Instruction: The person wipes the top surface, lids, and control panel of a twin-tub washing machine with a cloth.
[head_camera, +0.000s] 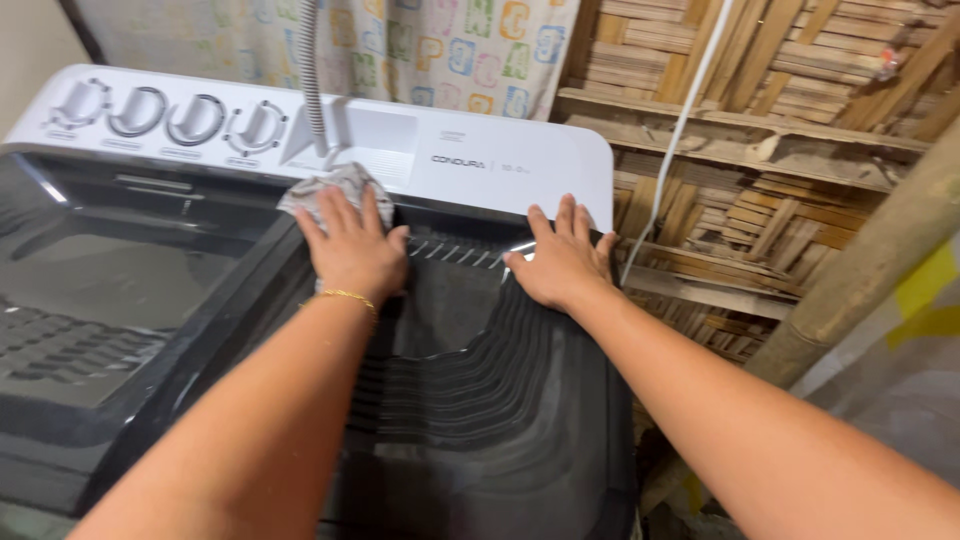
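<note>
The left hand (352, 250) lies flat, fingers (340, 212) extended and pressing a crumpled grey-and-white cloth (330, 188) against the back edge of a dark ribbed plastic lid (480, 400) on a white twin-tub washing machine (500, 160). A thin gold bracelet (345, 296) circles that wrist. The right hand (562, 255) rests palm down just beside it on the same lid, fingers spread, grasping nothing. Four round dials (165, 118) sit further left.

A twin-tub washing machine (500, 160) — dark ribbed lid (480, 400) — bears a crumpled cloth (335, 185).
</note>
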